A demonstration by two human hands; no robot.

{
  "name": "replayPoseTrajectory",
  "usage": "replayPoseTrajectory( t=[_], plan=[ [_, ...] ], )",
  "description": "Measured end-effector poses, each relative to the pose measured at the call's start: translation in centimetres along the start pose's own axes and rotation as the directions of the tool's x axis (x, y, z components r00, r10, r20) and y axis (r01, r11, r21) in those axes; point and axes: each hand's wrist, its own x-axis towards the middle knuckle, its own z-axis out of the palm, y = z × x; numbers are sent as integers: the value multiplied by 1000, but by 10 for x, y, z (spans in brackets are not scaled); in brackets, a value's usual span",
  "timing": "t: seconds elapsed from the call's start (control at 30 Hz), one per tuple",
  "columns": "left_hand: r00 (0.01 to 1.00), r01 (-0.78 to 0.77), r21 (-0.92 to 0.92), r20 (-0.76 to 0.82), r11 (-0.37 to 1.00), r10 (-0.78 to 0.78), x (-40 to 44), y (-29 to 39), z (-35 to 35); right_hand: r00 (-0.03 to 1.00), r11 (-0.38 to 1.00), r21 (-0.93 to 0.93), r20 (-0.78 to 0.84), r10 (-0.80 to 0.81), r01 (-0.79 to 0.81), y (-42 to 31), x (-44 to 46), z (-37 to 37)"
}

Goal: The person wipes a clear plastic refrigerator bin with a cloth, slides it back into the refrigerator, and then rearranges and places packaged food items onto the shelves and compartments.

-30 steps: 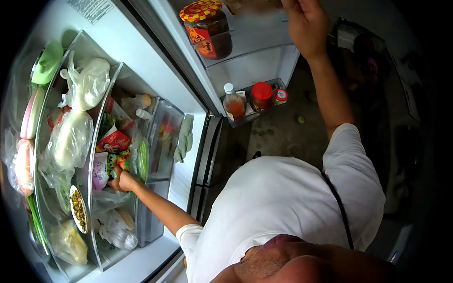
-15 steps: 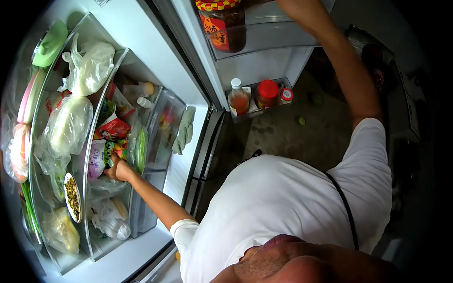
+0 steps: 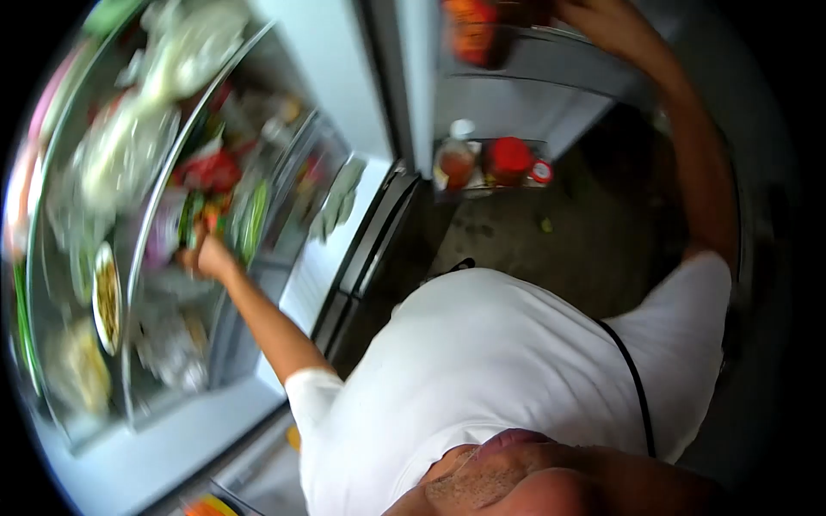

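My left hand (image 3: 206, 254) is inside the fridge, its fingers closed at the edge of a green and orange package (image 3: 209, 219). Beside that lie a purple and white packet (image 3: 163, 230), a red packet (image 3: 211, 169) and bagged green stalks (image 3: 251, 219). My right hand (image 3: 607, 21) reaches to the upper door shelf (image 3: 533, 64), close to a dark jar with an orange-red label (image 3: 471, 33). Its fingertips are partly cut off by the frame's top and blurred, so what they hold is unclear.
Clear-fronted shelves hold plastic bags (image 3: 129, 159) and an oval dish of chopped food (image 3: 107, 297). A grey-green cloth (image 3: 338, 202) lies at the fridge's edge. The lower door shelf holds a white-capped bottle (image 3: 454, 163) and a red-lidded jar (image 3: 509, 162).
The view has shifted, with the fridge shelves lower-left and the door further right. My right hand has come down beside the jar from higher right. My left hand stays at the package.
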Motion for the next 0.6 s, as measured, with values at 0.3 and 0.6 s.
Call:
replayPoseTrajectory(
  t=[0.3, 0.6],
  plan=[
    [992, -83, -184, -112, 979, 63, -17, 36, -22, 985, 970, -184, -98, 141, -157, 110, 16, 1],
    [986, -103, -264, -154, 959, 63, -20, 28, -17, 883, 742, 501, -385, -270, 445, -170, -47, 182]
  ],
)
